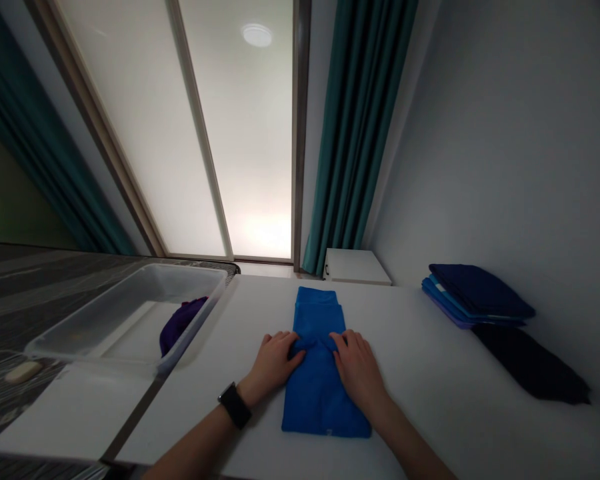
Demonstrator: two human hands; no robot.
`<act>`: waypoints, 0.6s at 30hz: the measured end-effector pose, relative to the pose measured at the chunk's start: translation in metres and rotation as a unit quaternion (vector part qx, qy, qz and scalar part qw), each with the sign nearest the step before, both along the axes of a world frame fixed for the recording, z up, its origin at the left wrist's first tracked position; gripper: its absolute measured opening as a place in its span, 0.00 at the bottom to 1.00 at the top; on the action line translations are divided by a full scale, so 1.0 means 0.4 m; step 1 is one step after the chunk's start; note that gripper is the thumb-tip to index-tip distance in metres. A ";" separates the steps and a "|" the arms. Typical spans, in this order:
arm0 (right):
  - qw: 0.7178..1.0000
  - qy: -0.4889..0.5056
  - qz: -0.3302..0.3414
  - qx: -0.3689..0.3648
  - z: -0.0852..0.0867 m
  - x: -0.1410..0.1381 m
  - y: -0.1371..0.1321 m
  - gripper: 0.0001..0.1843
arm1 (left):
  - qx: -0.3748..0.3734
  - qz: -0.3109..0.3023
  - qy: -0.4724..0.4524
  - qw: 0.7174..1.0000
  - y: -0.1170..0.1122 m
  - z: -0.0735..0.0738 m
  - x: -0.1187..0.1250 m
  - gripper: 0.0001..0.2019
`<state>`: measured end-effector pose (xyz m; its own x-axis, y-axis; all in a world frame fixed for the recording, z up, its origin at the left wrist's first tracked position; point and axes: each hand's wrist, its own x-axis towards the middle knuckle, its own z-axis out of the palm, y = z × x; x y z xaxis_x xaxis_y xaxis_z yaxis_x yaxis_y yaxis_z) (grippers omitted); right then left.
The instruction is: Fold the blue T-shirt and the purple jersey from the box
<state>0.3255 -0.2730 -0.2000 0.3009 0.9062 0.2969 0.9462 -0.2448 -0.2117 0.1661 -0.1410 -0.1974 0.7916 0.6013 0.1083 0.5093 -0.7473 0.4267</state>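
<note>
A bright blue garment (314,393), folded into a long narrow strip, lies flat on the white table with a small pale mark near its near edge. At its left edge my left hand (277,360) pinches the fabric, thumb on top. My right hand (356,367) grips the opposite edge at about the same height. Between both hands the cloth puckers into a crosswise crease. A dark smartwatch (235,404) is on my left wrist. The fingertips are partly hidden by the fabric.
A clear plastic bin (115,280) holding purple cloth (180,327) stands at the left. To the right, a stack of folded dark and blue clothes (480,291) sits beside a black garment (530,365). A white cabinet (357,267) stands beyond the table's (405,400) far edge.
</note>
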 end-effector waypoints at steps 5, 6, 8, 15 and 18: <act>0.992 0.023 0.125 0.014 0.030 -0.072 -0.014 0.20 | -0.022 0.025 -0.024 0.999 0.001 0.002 -0.009 0.10; 0.990 0.039 0.138 0.001 0.027 -0.086 -0.016 0.19 | -0.048 0.022 -0.042 0.998 0.011 0.004 -0.014 0.11; 0.987 0.055 0.145 -0.029 0.016 -0.106 -0.021 0.20 | -0.105 0.020 -0.081 0.991 0.039 0.009 -0.023 0.14; 0.981 0.063 0.158 -0.088 -0.003 -0.111 -0.034 0.27 | -0.051 0.067 -0.023 0.996 0.153 0.025 0.029 0.10; 0.979 0.068 0.162 -0.101 0.001 -0.111 -0.033 0.28 | -0.038 0.078 -0.003 0.996 0.194 0.023 0.088 0.11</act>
